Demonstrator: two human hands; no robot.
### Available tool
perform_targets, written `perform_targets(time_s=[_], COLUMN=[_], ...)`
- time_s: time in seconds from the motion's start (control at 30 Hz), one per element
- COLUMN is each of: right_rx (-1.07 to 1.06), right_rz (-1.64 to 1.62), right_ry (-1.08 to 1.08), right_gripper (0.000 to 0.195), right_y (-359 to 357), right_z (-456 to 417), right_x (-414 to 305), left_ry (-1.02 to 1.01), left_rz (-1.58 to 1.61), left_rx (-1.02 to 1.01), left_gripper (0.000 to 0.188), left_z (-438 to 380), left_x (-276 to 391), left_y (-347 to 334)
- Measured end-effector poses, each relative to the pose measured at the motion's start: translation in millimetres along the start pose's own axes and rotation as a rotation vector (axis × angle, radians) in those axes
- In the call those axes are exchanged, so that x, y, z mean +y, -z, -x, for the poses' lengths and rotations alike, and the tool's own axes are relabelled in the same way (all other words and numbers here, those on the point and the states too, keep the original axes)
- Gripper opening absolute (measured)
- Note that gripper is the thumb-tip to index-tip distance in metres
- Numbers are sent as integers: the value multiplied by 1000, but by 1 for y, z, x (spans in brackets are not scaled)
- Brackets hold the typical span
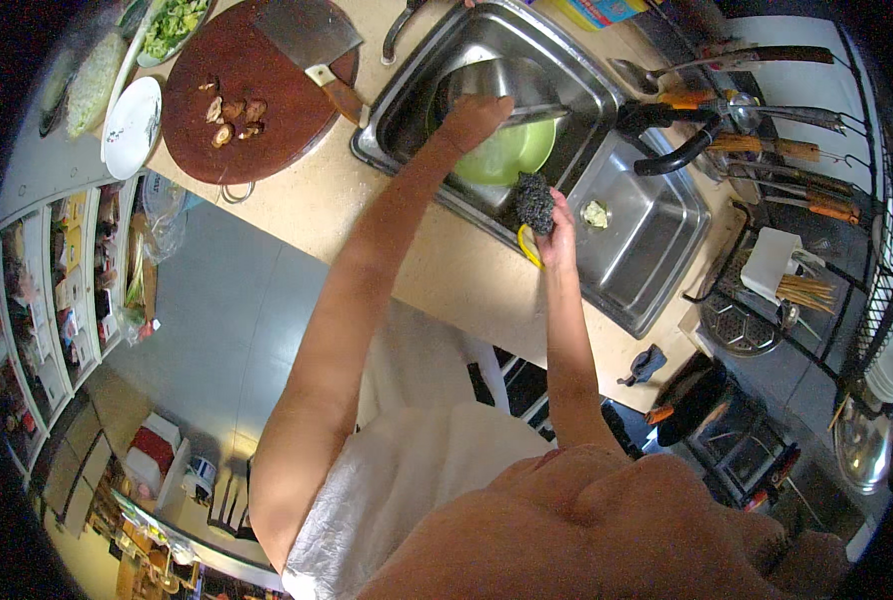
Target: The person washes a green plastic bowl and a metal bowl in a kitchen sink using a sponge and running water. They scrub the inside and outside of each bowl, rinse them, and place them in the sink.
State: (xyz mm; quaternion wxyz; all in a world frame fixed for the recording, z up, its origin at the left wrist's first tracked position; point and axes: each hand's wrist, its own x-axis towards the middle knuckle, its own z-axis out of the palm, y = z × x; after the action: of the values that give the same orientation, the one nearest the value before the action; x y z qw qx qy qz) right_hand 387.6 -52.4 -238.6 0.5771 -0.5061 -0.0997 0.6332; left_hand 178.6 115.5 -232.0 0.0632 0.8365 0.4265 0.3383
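My left hand (478, 124) grips the rim of a stainless steel bowl (484, 82), tilted over the left basin of a metal double sink (604, 97). Beneath it, partly hidden, lies a light green bowl (510, 154). In my right hand (559, 236) is a dark, curly scouring pad (534, 201) with a yellow handle or loop (527, 244), held at the basin's near edge. A pale clump of food (595, 214) rests at the drain of the right basin.
Left of the sink, a cleaver (323, 52) and mushroom pieces (235, 112) lie on a round brown cutting board (191, 150). Beside it is a white plate (133, 124). A black faucet (675, 154) reaches over the sink from the right; utensils hang from a rack beyond. A dark cloth (645, 365) lies on the counter.
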Motion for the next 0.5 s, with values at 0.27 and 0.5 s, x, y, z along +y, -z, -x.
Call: perform_targets(time_s=[0.27,0.5], right_rx=[-73,-24], right_rz=[117,39], right_ry=[109,138], right_gripper=[37,41], right_y=[-17,-10], right_z=[39,60], right_x=[-35,-59], left_ry=[-33,704], left_rz=[24,18], left_rx=[-134,159], left_gripper=[6,13], left_z=[22,-5], left_x=[10,-13], left_y=[-3,9])
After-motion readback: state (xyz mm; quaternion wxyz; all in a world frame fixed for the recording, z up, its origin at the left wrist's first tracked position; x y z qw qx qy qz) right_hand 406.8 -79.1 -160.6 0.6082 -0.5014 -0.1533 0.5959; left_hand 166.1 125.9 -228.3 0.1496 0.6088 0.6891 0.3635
